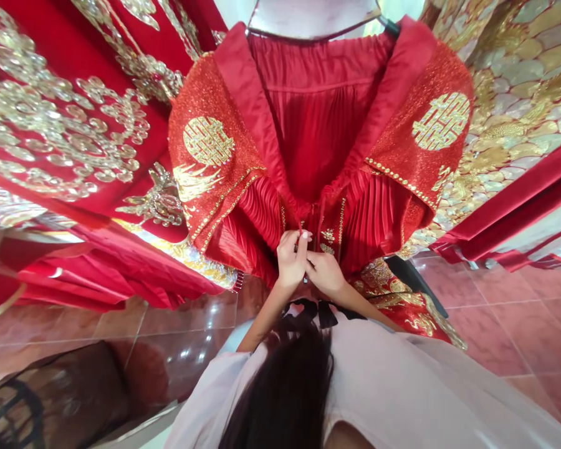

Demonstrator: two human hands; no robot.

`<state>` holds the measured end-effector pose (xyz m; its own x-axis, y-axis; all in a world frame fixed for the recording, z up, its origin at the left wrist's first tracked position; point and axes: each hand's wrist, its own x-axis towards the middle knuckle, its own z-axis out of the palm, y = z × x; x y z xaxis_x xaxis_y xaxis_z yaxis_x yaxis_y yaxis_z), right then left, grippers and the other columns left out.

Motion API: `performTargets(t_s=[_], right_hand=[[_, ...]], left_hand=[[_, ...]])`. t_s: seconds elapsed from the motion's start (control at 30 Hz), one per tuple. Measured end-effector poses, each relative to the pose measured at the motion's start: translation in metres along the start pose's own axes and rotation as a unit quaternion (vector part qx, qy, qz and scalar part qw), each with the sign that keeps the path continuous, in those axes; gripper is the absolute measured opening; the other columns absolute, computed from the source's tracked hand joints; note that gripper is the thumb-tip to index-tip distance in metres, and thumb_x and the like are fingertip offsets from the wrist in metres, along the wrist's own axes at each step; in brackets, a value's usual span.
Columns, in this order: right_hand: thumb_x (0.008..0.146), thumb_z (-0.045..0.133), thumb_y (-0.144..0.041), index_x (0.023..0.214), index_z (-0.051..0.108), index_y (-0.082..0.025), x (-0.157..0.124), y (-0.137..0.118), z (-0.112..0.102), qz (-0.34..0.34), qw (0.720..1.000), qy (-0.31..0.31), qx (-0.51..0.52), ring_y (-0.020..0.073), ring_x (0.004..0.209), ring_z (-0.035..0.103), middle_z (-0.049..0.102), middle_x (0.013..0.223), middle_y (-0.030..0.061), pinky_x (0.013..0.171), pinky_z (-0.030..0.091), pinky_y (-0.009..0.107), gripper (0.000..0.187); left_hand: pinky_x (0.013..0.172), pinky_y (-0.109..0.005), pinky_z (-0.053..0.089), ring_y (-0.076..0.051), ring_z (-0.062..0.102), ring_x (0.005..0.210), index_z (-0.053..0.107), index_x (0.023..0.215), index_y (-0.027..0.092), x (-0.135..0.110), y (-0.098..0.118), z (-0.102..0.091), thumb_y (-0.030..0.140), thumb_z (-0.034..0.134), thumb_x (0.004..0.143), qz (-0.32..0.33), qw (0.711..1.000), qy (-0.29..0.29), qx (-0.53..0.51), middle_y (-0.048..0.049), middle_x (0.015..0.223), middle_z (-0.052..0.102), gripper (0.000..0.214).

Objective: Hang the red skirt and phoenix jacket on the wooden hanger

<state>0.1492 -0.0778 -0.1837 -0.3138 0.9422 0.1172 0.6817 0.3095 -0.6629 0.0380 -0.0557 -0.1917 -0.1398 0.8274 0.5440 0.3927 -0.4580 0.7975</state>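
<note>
Hands meet at the centre front of a red embroidered jacket, which hangs on a dress form directly ahead of me.

Findings:
- Left hand: fingers drawn together and pinched on the front fastening, a small red cord or knot at the point where the two front edges converge.
- Right hand: curled, touching the left from the side. I cannot tell whether it grips anything, as its fingertips are hidden behind the left hand.
- The fastening sits low on the jacket, just above the gold-trimmed panel.
- Orientation: the jacket's long axis runs from the collar at the top of the view down toward me. The open front faces me and pleated red fabric shows inside. The fastening seems to lie along that same line, but it is too small to confirm.

Risks, in my judgement:
- The pinch is small and the cord fine, so a slip would let the two fronts spring apart.
- Pulling downward could drag the jacket off the form's shoulders.
- Fingernails or a hard tug may snag the beaded gold trim.

Surroundings: other red and gold garments hang close on both sides, above a glossy tiled floor.
</note>
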Motion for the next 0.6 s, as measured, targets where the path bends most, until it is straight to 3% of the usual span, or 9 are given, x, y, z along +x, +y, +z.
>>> performTargets(t_s=[0.07, 0.1, 0.17, 0.23, 0.3, 0.43, 0.6], right_hand=[[0.085, 0.051, -0.026, 0.073, 0.064, -0.016, -0.002, -0.006, -0.016, -0.002, 0.999, 0.045, 0.024, 0.0098, 0.052, 0.051, 0.062, 0.063, 0.0018, 0.055, 0.031, 0.021, 0.020], [0.086, 0.052, -0.031, 0.075, 0.065, -0.017, 0.000, -0.008, -0.026, 0.004, 0.995, 0.097, 0.038, 0.0093, 0.051, 0.050, 0.060, 0.061, 0.0010, 0.055, 0.032, 0.020, 0.022], [0.085, 0.054, -0.036, 0.080, 0.064, -0.016, 0.010, -0.010, -0.045, 0.026, 0.973, 0.221, 0.057, 0.0081, 0.049, 0.048, 0.056, 0.056, -0.0009, 0.055, 0.034, 0.020, 0.023], [0.082, 0.057, -0.037, 0.087, 0.063, -0.016, 0.026, -0.007, -0.056, 0.033, 0.956, 0.285, 0.061, 0.0077, 0.048, 0.046, 0.053, 0.055, -0.0026, 0.055, 0.035, 0.019, 0.023], [0.081, 0.058, -0.037, 0.086, 0.062, -0.015, 0.042, -0.002, -0.055, 0.009, 0.965, 0.253, 0.074, 0.0074, 0.049, 0.046, 0.053, 0.055, -0.0028, 0.056, 0.035, 0.019, 0.023], [0.088, 0.048, -0.035, 0.057, 0.052, -0.014, 0.051, 0.006, -0.038, -0.037, 0.982, 0.147, 0.114, 0.0068, 0.047, 0.043, 0.050, 0.050, -0.0005, 0.052, 0.033, 0.020, 0.038], [0.086, 0.053, -0.037, 0.071, 0.066, -0.014, 0.026, 0.005, -0.027, -0.012, 0.964, 0.154, 0.215, 0.0108, 0.063, 0.060, 0.066, 0.070, 0.0031, 0.061, 0.043, 0.019, 0.030]], left_hand=[[0.068, -0.024, 0.046, -0.013, 0.058, 0.067, 0.065, 0.081, 0.015, 0.003, 0.002, -0.001, 0.038, 0.044, 0.093, -0.075, 0.995, -0.001, -0.062, -0.0030, 0.069, 0.061, 0.033], [0.066, -0.022, 0.046, -0.012, 0.057, 0.064, 0.065, 0.081, 0.015, 0.004, 0.001, -0.002, 0.040, 0.045, 0.092, -0.101, 0.991, 0.004, -0.084, -0.0022, 0.067, 0.060, 0.034], [0.062, -0.021, 0.044, -0.011, 0.055, 0.060, 0.066, 0.082, 0.014, 0.004, -0.001, -0.004, 0.043, 0.048, 0.090, -0.134, 0.985, 0.013, -0.112, -0.0013, 0.064, 0.058, 0.035], [0.061, -0.020, 0.044, -0.010, 0.054, 0.058, 0.067, 0.082, 0.014, 0.002, -0.002, -0.004, 0.046, 0.050, 0.088, -0.145, 0.981, 0.017, -0.127, -0.0008, 0.062, 0.057, 0.037], [0.059, -0.020, 0.043, -0.010, 0.053, 0.056, 0.067, 0.081, 0.014, -0.003, -0.002, -0.001, 0.050, 0.050, 0.087, -0.150, 0.979, 0.008, -0.141, -0.0010, 0.060, 0.056, 0.041], [0.058, -0.021, 0.043, -0.011, 0.053, 0.056, 0.067, 0.078, 0.013, -0.015, -0.001, 0.007, 0.056, 0.050, 0.085, -0.168, 0.971, -0.008, -0.168, -0.0027, 0.059, 0.058, 0.047], [0.063, -0.022, 0.045, -0.012, 0.054, 0.059, 0.066, 0.076, 0.013, -0.026, 0.001, 0.010, 0.054, 0.051, 0.086, -0.177, 0.966, 0.008, -0.188, -0.0029, 0.060, 0.059, 0.046]])
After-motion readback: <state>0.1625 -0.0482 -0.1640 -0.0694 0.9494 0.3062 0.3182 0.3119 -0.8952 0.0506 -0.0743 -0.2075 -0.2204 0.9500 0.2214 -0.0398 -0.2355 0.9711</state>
